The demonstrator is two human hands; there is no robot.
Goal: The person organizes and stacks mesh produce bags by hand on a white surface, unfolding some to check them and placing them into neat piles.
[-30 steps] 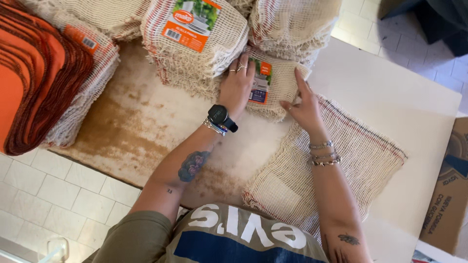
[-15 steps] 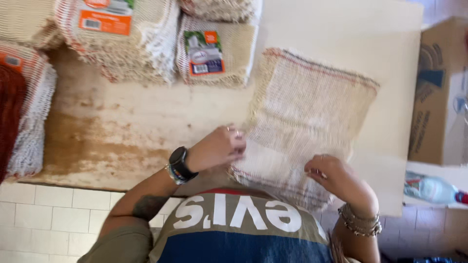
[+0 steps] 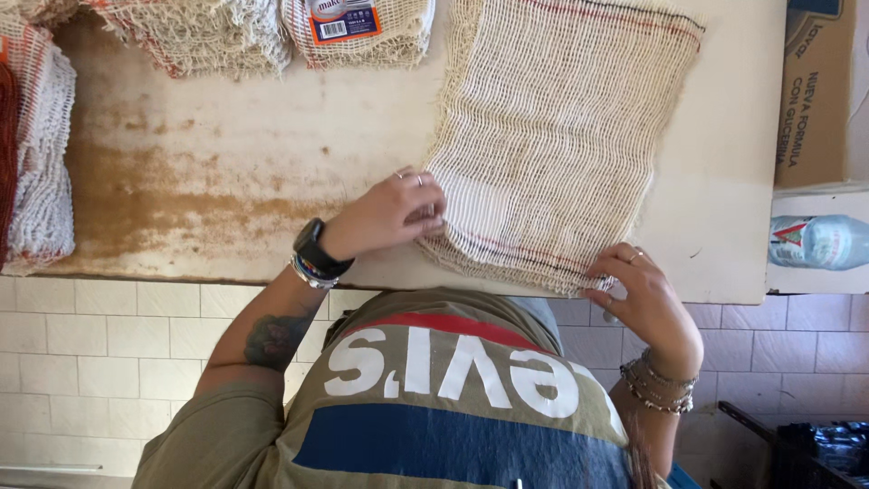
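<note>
Here the cloth lies flat on the table, near edge flush with the table's lip. Risk, I judge: loose weave snags a ring, or the layers slide askew. Left hand curled, fingertips pinching the near left corner. Right hand half closed, fingers gripping the near right corner at the lip.

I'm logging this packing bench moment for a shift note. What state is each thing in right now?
Left hand: fingers pinching the near left corner of the mesh cloth.
Right hand: gripping the cloth's near right corner.
Mesh cloth: spread flat on the table.
Labelled cloth bundle: folded, lying untouched.
Table: stained brown.
Plastic bottle: lying on its side.
</note>
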